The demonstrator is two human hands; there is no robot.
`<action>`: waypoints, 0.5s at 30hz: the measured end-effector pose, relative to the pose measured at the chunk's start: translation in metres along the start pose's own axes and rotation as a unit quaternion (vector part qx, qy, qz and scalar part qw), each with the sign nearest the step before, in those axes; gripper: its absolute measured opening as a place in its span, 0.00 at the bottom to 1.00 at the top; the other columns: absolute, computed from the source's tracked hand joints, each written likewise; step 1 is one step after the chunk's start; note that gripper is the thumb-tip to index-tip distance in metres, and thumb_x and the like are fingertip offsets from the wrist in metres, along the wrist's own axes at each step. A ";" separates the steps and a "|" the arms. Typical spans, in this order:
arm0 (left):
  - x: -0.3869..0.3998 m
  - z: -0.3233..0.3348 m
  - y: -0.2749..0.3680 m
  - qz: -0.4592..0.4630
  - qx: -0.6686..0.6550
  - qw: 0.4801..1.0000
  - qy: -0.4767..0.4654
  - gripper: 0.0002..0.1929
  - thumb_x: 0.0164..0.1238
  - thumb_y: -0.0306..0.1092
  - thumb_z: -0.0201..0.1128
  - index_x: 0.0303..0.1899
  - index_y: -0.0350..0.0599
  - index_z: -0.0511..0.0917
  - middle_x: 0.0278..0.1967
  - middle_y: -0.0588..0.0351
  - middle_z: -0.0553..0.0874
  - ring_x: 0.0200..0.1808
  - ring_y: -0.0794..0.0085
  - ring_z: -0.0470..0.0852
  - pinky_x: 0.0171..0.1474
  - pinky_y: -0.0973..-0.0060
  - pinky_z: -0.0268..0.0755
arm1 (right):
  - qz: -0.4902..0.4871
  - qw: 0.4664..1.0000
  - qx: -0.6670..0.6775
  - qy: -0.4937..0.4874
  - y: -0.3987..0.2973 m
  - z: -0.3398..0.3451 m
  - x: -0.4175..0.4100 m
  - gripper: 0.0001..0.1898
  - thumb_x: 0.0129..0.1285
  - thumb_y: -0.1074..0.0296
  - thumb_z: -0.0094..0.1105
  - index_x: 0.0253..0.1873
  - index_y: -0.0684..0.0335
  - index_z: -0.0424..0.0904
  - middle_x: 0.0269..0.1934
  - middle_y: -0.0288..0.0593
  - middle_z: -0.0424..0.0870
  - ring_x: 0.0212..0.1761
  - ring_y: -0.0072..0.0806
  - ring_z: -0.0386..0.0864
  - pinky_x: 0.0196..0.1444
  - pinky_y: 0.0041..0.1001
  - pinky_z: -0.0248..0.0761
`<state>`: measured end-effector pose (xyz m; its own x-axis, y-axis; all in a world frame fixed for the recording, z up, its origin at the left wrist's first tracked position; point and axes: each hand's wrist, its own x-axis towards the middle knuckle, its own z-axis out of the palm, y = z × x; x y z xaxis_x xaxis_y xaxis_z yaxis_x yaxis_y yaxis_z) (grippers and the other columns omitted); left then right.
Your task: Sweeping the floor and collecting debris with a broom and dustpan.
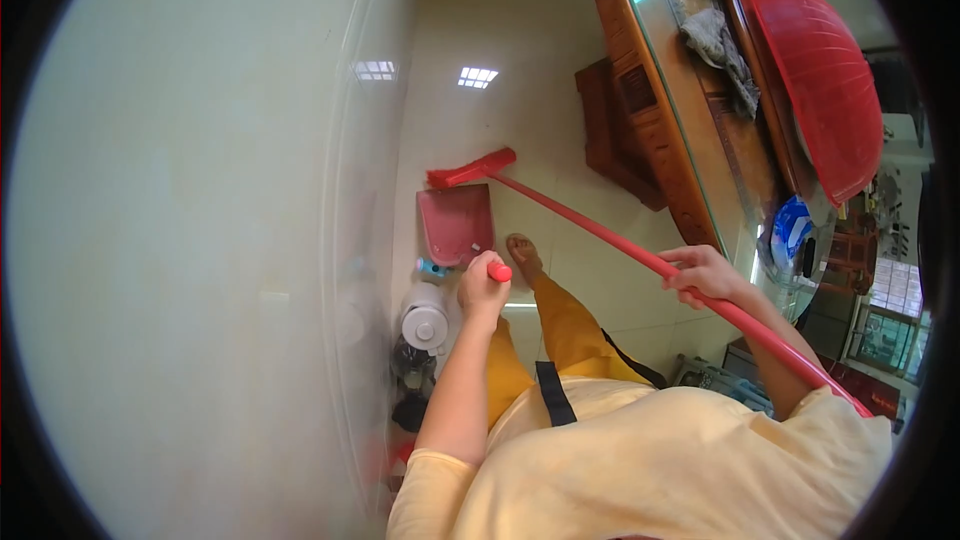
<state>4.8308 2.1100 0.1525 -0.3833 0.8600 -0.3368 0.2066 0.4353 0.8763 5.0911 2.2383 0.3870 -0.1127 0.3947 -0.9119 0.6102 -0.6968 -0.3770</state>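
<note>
My left hand point(481, 289) is closed around the red handle end point(500, 271) of a dustpan. The dustpan's pink pan point(456, 221) rests on the tiled floor, with a small pale scrap point(475, 247) in it near the handle. My right hand point(701, 275) grips the long red stick of a broom point(600, 231), which slants from beside my right shoulder down to the floor. The red broom head point(471, 169) lies at the front lip of the pan, its bristles pointing left. My bare foot point(523, 249) stands right of the pan.
A pale wall point(202, 240) runs along the left. By it stand a white lidded jug point(424, 322) and a dark bag point(414, 360). A glass-topped wooden table point(645, 112) on the right bears a red mesh food cover point(817, 82), a grey cloth point(720, 52) and a blue packet point(791, 229).
</note>
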 end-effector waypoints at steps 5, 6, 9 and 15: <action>-0.012 0.006 -0.004 0.019 0.038 0.999 0.002 0.01 0.50 0.30 0.56 0.26 0.49 0.74 0.30 0.52 0.80 0.35 0.52 0.78 0.35 0.61 0.68 | -0.007 0.999 0.026 0.017 -0.022 -0.004 -0.016 0.26 0.54 0.80 0.55 0.61 0.74 0.64 0.29 0.45 0.79 0.15 0.21 0.72 0.13 0.21 0.64; -0.014 0.007 -0.005 0.020 0.037 0.999 0.001 0.01 0.50 0.30 0.56 0.26 0.49 0.74 0.30 0.52 0.80 0.35 0.52 0.78 0.35 0.61 0.68 | -0.020 0.999 0.027 0.011 -0.025 -0.002 -0.005 0.26 0.54 0.80 0.55 0.61 0.73 0.64 0.27 0.43 0.78 0.15 0.21 0.72 0.14 0.21 0.64; -0.020 0.010 -0.012 0.039 0.029 0.999 -0.005 0.01 0.49 0.29 0.56 0.25 0.49 0.73 0.29 0.52 0.80 0.34 0.53 0.78 0.34 0.61 0.68 | -0.020 1.000 -0.007 0.009 -0.020 0.010 0.026 0.26 0.54 0.79 0.56 0.60 0.73 0.65 0.24 0.41 0.77 0.15 0.21 0.71 0.14 0.21 0.64; -0.030 0.015 -0.031 0.047 -0.003 0.999 0.015 0.02 0.48 0.28 0.56 0.25 0.48 0.71 0.29 0.52 0.79 0.35 0.54 0.78 0.37 0.64 0.68 | 0.026 0.999 -0.044 -0.001 -0.003 -0.001 -0.020 0.27 0.53 0.79 0.56 0.60 0.72 0.66 0.25 0.41 0.77 0.14 0.20 0.71 0.13 0.21 0.64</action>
<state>4.8498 2.0743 0.1301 -0.3884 0.8891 -0.2420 0.2370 0.3502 0.9062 5.0917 2.2332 0.4066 -0.0807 0.3581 -0.9302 0.6812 -0.6614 -0.3138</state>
